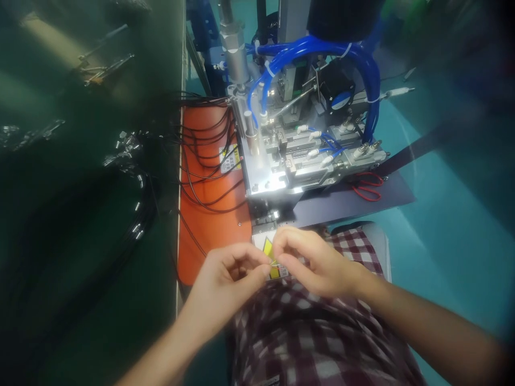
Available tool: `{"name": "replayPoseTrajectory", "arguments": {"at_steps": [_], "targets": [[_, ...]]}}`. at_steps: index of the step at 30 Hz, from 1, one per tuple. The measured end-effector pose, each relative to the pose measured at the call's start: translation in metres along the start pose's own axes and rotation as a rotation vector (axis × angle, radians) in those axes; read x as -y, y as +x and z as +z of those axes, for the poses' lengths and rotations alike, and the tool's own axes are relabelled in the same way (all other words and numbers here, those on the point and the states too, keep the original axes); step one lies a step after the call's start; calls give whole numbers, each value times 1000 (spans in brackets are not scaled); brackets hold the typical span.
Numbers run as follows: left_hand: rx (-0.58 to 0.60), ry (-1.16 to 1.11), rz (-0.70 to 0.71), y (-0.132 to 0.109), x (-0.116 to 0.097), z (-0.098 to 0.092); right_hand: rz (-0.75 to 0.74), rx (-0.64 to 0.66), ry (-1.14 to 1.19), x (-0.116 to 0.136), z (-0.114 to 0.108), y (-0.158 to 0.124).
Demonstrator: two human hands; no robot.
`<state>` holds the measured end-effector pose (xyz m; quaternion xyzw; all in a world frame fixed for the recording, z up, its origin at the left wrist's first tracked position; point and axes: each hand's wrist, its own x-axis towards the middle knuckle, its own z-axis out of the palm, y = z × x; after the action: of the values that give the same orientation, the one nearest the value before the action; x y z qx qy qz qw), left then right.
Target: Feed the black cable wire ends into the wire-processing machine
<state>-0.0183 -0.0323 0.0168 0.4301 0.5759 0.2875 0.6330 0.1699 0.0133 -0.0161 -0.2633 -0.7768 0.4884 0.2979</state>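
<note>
My left hand (231, 284) is closed in a pinch, thumb against index finger, just above the lap. Facing it, my right hand (309, 262) also pinches, its fingertips almost meeting the left ones. A thin, pale wire-like piece (275, 264) bridges the small gap between the two pinches; its exact kind is too small to make out, and its ends are hidden by the fingers. Behind the fingertips shows a white label with a yellow warning mark (268, 246) at the machine's front. Beyond the hands stands the metal machine fixture (267, 179), touched by neither hand.
An orange plate (213, 225) left of the machine has black cables (201, 201) running across it. Thick blue air tubes (322, 45) arch over the fixture. A red cord loop (368, 187) lies at its right. Bundled black cables (139, 214) lie on the dark left surface.
</note>
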Motion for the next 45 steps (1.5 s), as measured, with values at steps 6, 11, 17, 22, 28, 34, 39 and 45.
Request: {"name": "replayPoseTrajectory", "arguments": {"at_steps": [6,11,17,22,28,34,39,45], "targets": [[-93,-73,26,-2,1,1,82,-12,122,5,3,2],[-152,-139,24,-2,3,5,193,-51,192,13,7,0],[-176,-162,0,-4,5,7,232,-83,182,15,12,-2],[-90,-106,15,-4,1,3,144,-69,83,14,4,1],[-80,63,47,-6,-5,3,-79,127,-249,15,-19,12],[-245,194,160,-9,2,14,-336,247,-884,34,-23,21],[-285,145,165,-7,4,16,-427,161,-1024,36,-11,15],[-235,-12,68,-6,7,10,11,-60,-521,21,1,2]]}}
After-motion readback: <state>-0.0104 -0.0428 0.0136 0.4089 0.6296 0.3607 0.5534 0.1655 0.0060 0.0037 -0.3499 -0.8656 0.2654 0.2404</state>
